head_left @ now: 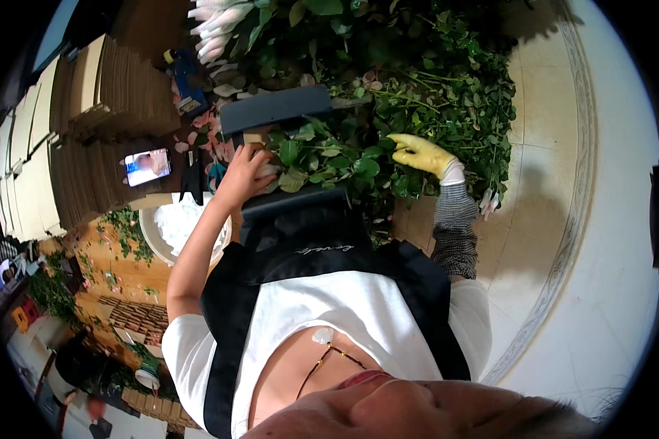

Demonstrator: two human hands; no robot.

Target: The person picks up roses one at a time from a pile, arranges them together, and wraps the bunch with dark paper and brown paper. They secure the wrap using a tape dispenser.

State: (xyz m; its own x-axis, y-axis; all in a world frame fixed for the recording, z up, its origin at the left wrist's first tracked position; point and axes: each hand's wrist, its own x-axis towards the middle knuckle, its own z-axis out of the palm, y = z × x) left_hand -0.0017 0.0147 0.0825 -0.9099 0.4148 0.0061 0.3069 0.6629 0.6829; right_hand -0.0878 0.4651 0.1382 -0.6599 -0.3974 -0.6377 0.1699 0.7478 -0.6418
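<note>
My bare left hand (249,174) is curled round the pale head end of a bunch of leafy rose stems (329,157). The bunch lies sideways between two dark grey panels, a far panel (277,107) and a near panel (296,203) against my apron. A bit of brown cardboard (255,137) shows just beyond my left fingers. My right hand (421,154), in a yellow glove, is at the leafy right end of the bunch. Its visible fingers reach left, apart from each other; leaves hide whatever lies beneath them.
Leafy stems (447,95) are heaped at the far right, with white-wrapped flower heads (216,29) at the far left. Stacked cardboard sheets (95,175), a lit phone (147,167) and a round tub (151,233) holding white material stand to my left. Pink petals (205,121) lie scattered.
</note>
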